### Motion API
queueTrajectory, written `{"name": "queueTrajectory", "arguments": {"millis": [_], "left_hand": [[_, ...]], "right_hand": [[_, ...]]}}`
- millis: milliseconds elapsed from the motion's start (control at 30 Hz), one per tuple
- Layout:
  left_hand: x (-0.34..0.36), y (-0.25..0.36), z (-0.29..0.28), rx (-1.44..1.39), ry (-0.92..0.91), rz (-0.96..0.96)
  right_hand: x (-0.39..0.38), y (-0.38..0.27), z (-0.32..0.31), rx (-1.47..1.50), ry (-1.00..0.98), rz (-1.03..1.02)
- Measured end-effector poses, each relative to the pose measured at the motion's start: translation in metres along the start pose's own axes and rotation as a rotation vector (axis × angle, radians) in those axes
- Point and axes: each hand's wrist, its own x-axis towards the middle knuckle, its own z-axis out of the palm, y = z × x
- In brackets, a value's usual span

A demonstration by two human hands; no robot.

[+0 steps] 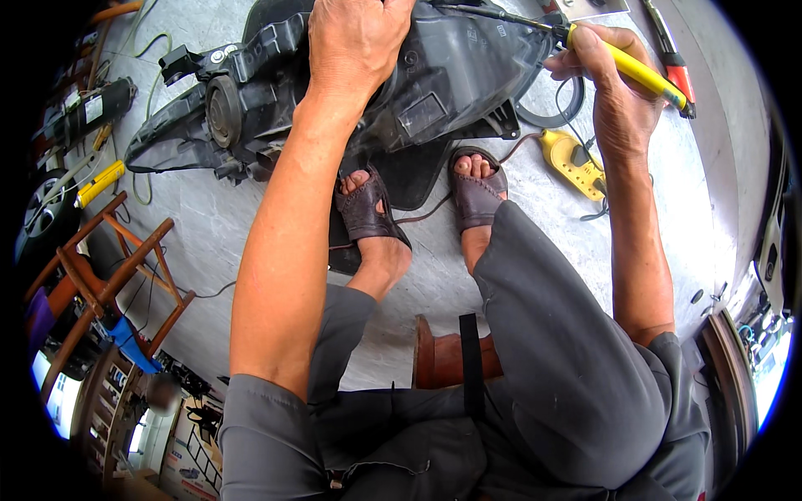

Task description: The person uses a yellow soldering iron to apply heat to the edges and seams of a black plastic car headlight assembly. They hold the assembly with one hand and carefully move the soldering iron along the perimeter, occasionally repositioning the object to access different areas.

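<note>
A large black plastic vehicle headlight housing (443,83) lies on the floor in front of my feet. Over its middle is my left hand (357,42), its back toward me; the fingers run off the upper edge, so their grip is hidden. My right hand (622,92) is closed around the yellow handle of a slim tool (639,71). From that handle a long dark shaft points left over the housing's top edge, and its tip cannot be made out. A round black cap (223,111) shows on the housing's left part.
A yellow power strip (572,164) with plugged-in cords lies right of my sandals (368,206). A red and black tool (678,71) rests at the far right. Leftward are a wooden stool frame (117,259), a yellow stick-shaped object (100,184) and a wheel (48,209). Cables cross the floor.
</note>
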Motion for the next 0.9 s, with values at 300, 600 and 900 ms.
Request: {"name": "queueTrajectory", "arguments": {"millis": [300,600,900], "left_hand": [[-0.003,-0.005,0.002,0.185,-0.015,0.121],[0.000,0.000,0.003,0.042,0.015,-0.018],[-0.001,-0.005,0.002,0.110,0.007,0.059]], "right_hand": [[0.004,-0.006,0.001,-0.044,-0.029,-0.006],[0.000,-0.001,0.001,-0.050,-0.018,0.033],[-0.008,-0.008,0.009,-0.009,0.005,0.024]]}}
